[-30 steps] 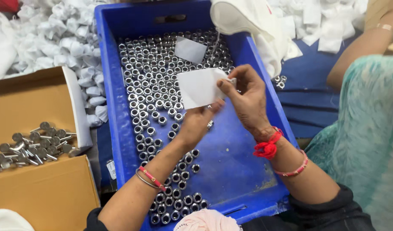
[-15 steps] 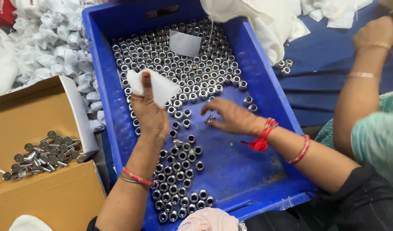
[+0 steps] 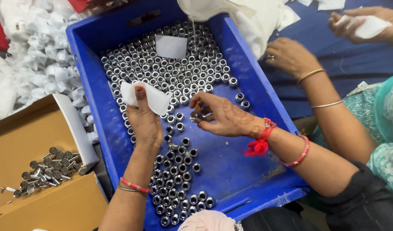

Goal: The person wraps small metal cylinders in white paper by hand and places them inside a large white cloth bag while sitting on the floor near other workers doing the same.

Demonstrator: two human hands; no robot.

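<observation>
Blue cloth surface point(image 3: 359, 55) w/ blue crate point(image 3: 89, 81), cardboard box point(image 3: 21, 145), white wrapper pile point(image 3: 47, 55).

Left hand point(image 3: 144, 122) holding paper square point(image 3: 146, 97), right hand point(image 3: 222, 116) pinching metal ring point(image 3: 195, 116)

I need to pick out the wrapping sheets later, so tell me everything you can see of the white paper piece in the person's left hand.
The white paper piece is a small, thin, roughly rectangular sheet, plain and unprinted as far as shows, slightly curled. The left hand holds it, the thumb pressed across its middle and the fingers behind, so it spreads to both sides of the thumb. It hangs over the blue crate, just above the packed metal rings. Whether its lower edge touches them cannot be told.
</observation>
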